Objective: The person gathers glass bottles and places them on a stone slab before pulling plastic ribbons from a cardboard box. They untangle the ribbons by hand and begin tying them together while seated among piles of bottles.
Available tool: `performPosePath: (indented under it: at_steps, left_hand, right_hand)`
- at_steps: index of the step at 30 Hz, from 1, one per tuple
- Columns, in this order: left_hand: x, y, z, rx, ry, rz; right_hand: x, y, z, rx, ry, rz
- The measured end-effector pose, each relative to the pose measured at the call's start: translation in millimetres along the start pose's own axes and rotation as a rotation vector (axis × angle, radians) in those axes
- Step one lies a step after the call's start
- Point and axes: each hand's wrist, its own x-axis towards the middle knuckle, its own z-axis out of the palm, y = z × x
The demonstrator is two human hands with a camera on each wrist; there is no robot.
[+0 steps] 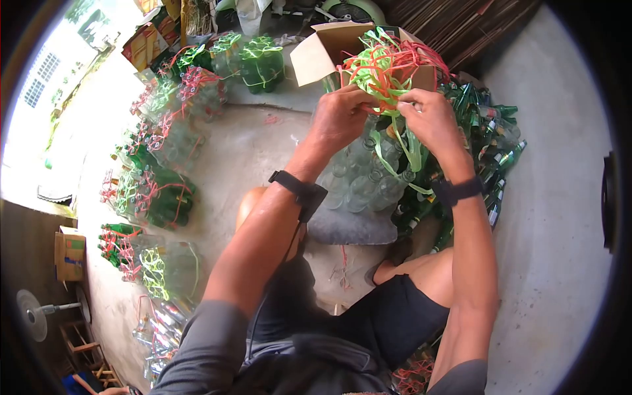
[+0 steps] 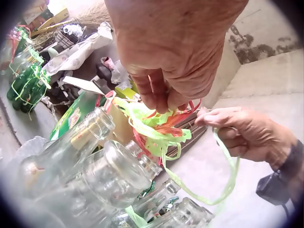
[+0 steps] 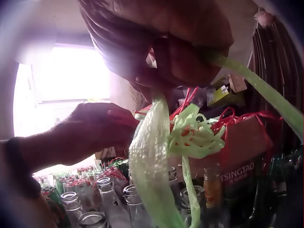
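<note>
Above a cluster of clear glass bottles [image 1: 355, 181], both hands work at a tangle of light green and red plastic string [image 1: 378, 69]. My left hand [image 1: 339, 118] pinches strands at the near side of the tangle between thumb and fingers. Beside it, my right hand [image 1: 431, 122] pinches a light green strip [image 3: 152, 156], whose ends hang from the fingers toward the bottle necks. In the left wrist view, a loop of this strip [image 2: 232, 175] droops below the right hand. The tangle lies over the edge of an open cardboard box [image 1: 308, 59].
Green bottles [image 1: 494, 151] lie heaped to the right. Bundles of bottles tied with string [image 1: 164, 194] line the left side, with more tied green bottles [image 1: 262, 66] at the back. A dark grey slab [image 1: 352, 229] lies before the knees. A fan [image 1: 33, 315] stands far left.
</note>
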Motion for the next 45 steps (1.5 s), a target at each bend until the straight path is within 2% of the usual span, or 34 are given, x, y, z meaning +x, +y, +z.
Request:
performPosePath:
  at_steps: [1,8,10,11,13,14,16,19,22,24,27,33,36,45]
  left_hand:
    - [-0.1,1.3,-1.7,0.0,0.0,-0.001]
    - [0.4,-1.5,-6.5,-0.044,-0.017,-0.003]
    - [0.5,0.9,-10.3,-0.041,-0.024,-0.002]
    - [0.9,3.4,-13.2,-0.034,-0.062,-0.01]
    - [-0.2,3.3,-15.6,-0.027,-0.099,-0.021]
    - [-0.4,2.0,-16.2,-0.025,-0.105,-0.025]
    - [-0.7,0.9,-17.6,-0.022,-0.11,-0.029]
    - [-2.3,0.9,-18.5,-0.053,-0.123,-0.045]
    - [-5.8,-3.3,-15.5,-0.019,-0.134,-0.048]
    - [-7.7,-6.5,-12.2,0.052,-0.095,0.058]
    - [-10.6,-6.0,-12.2,0.084,-0.175,0.007]
    - [-12.3,-5.9,-8.2,0.16,-0.192,0.066]
    - [-13.2,-2.7,-4.3,0.176,-0.172,0.032]
    - [-6.2,19.7,-18.4,0.006,-0.117,0.096]
  right_hand:
    - [5.0,3.4,6.6,-0.027,-0.033,0.058]
    - [25.2,25.9,39.2,-0.107,-0.026,0.119]
    - [35.7,52.8,56.2,0.211,-0.085,0.117]
    - [35.5,57.8,60.3,0.211,-0.088,0.118]
    - [28.7,43.2,59.3,0.545,-0.102,0.206]
    - [26.0,36.3,52.3,0.545,-0.105,0.206]
    - [21.7,18.9,34.6,0.7,-0.243,0.435]
    - [19.1,16.6,29.4,0.806,-0.201,0.458]
    - [20.3,18.5,23.5,0.927,-0.176,0.44]
    - [20.3,16.7,17.2,0.95,-0.168,0.436]
    - [20.6,13.2,8.4,0.962,-0.147,0.406]
    - [22.4,6.1,0.9,0.964,-0.061,0.313]
    - [21.6,6.5,0.2,0.978,-0.064,0.303]
    - [14.2,16.2,-1.0,1.002,-0.084,0.315]
